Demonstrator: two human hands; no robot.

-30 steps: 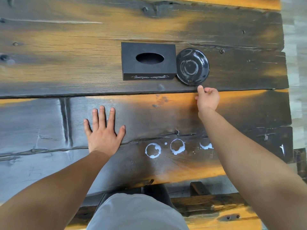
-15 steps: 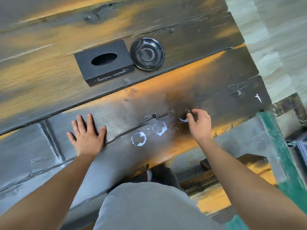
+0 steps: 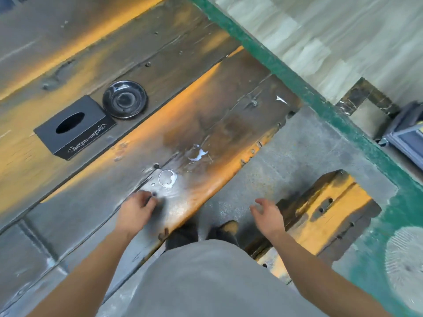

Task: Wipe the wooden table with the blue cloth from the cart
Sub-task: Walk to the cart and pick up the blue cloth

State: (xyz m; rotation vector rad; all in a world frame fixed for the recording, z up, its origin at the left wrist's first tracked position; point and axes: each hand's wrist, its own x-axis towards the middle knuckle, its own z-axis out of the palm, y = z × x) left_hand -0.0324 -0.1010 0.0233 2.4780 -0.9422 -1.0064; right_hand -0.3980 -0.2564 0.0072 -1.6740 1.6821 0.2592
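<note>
Black tissue box [image 3: 74, 128] and black dish [image 3: 124, 99] sit side by side, touching or nearly so, on the wooden counter [image 3: 187, 72]. White ring stain [image 3: 167, 178] and white smear [image 3: 198, 154] nearer the edge. Left grip [image 3: 137, 210] rests fingers-curled on the counter just beside the ring, grasping nothing. Right grip [image 3: 266, 213] hangs released over the grey floor [image 3: 293, 161], off the counter. Blue cloth not visible; grey-blue cart [image 3: 409, 136] at far right, well apart from both. Wooden bench [image 3: 320, 216] below, green floor border [image 3: 343, 115].

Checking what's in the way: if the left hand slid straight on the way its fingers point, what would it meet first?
Probably the white ring stain, just ahead of the left hand on the wooden table.
</note>
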